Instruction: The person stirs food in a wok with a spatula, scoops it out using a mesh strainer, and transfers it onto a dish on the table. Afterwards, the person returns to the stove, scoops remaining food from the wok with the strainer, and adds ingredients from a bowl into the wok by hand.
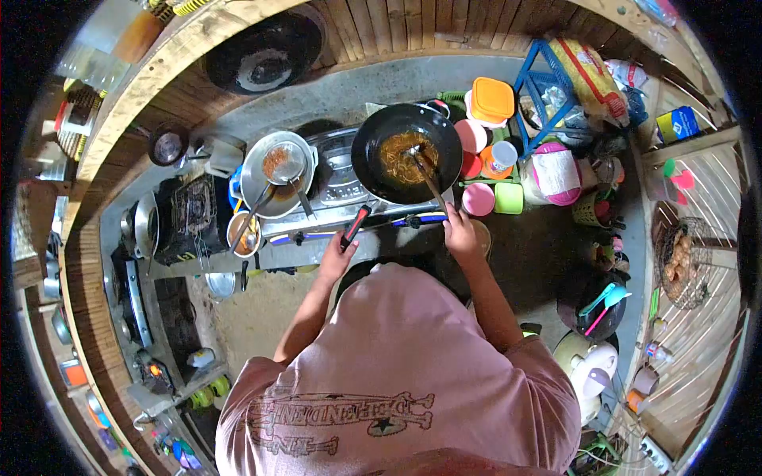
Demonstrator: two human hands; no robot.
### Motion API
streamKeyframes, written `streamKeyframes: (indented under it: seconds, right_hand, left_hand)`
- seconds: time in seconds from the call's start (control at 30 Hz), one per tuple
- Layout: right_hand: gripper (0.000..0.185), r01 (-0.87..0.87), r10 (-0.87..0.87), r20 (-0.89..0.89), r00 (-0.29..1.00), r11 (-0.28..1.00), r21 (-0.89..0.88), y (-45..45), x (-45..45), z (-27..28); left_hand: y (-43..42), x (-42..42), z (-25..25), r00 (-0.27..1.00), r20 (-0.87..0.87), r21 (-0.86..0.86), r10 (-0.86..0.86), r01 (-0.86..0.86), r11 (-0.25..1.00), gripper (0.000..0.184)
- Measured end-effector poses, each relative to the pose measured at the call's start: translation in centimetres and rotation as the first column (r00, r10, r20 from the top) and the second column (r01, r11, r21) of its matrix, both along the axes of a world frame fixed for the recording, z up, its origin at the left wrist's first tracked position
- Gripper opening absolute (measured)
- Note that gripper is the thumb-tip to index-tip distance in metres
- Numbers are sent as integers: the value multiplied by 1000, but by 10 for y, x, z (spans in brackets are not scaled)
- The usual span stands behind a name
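My right hand (463, 236) is closed round the handle of a cooking spatula (429, 181). The spatula's metal head rests in a black wok (367, 163), among brownish food in oil (403, 164). My left hand (338, 255) grips a slim black-and-red tool (356, 225), whose exact kind I cannot make out. The wok sits on a silver gas stove (337, 173), at its right side. Left of it stands a metal pot (257, 193) with a strainer (294, 163) holding reddish-brown bits across its top.
A small bowl of liquid (243, 235) stands left of the stove. Plastic containers, among them an orange-lidded tub (492, 99) and a green-lidded box (509, 198), crowd the right. A blue rack (540, 95) is behind them. A large dark pan (264, 51) hangs on the wall.
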State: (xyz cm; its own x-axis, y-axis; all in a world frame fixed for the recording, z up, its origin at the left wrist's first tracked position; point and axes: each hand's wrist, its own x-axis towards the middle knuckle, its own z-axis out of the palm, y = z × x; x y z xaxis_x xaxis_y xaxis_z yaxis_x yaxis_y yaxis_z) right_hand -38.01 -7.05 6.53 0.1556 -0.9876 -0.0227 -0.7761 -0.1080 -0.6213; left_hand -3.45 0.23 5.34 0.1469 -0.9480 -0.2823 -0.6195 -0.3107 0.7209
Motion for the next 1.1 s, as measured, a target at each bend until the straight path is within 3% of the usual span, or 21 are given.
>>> streamKeyframes:
  seconds: [0.07, 0.17, 0.2, 0.27, 0.3, 0.4, 0.57, 0.7, 0.77, 0.83, 0.9, 0.97, 1.07, 1.1]
  right_hand:
    - [51, -30, 29, 46, 999, 999, 27, 4, -6, 0]
    - [52, -67, 54, -164, 985, 994, -81, -2, -14, 26]
    - [51, -93, 54, -153, 987, 962, -257, -4, -17, 30]
    - [54, -112, 66, -142, 988, 931, -348, -7, -17, 57]
    - [55, -123, 70, -141, 988, 901, -415, -10, -19, 62]
    - [54, -141, 102, -111, 989, 889, -435, -16, -16, 78]
    - [43, -142, 119, -76, 990, 855, -499, -12, 15, 97]
    - [28, -188, 308, 212, 928, 874, -448, -5, 63, 101]
    - [25, -225, 396, 346, 851, 869, -440, 2, 97, 99]
    - [29, -369, 439, 555, 707, 898, -240, 3, 133, 84]
    - [36, -412, 232, 773, 591, 910, 42, 8, 179, 56]
    - [56, -406, 176, 632, 754, 882, 238, -2, 225, 15]
    - [63, -297, 39, 625, 779, 902, 313, -10, 282, -30]
    - [63, -335, -217, 704, 676, 761, 556, -18, 295, -35]
  left_hand:
    - [6, 3, -4, 999, 36, -5, 2, -2, 1000, 55]
    - [16, 20, -26, 999, 21, 19, -48, 47, 999, 57]
    - [20, 23, -29, 999, 23, 18, -36, 35, 999, 57]
    - [29, 27, -31, 987, -156, -1, 46, -47, 999, 62]
    - [32, 28, -27, 986, -153, -2, 60, -61, 998, 62]
    - [38, 37, -9, 965, -244, 116, 93, -66, 991, 65]
    - [49, 66, 5, 984, -172, 205, 49, -12, 979, 70]
    - [50, 89, 22, 961, -275, 245, 41, 29, 969, 66]
    - [46, 99, 25, 944, -315, 183, 96, -39, 982, 61]
    - [40, 111, 21, 939, -330, 153, 99, -50, 987, 59]
    - [33, 121, 23, 934, -344, 119, 92, -54, 991, 56]
    - [26, 127, 42, 955, -291, 101, 54, -26, 995, 54]
    - [25, 147, 49, 945, -327, 32, 22, -12, 999, 49]
    - [25, 157, 42, 935, -355, 0, 6, -6, 1000, 47]
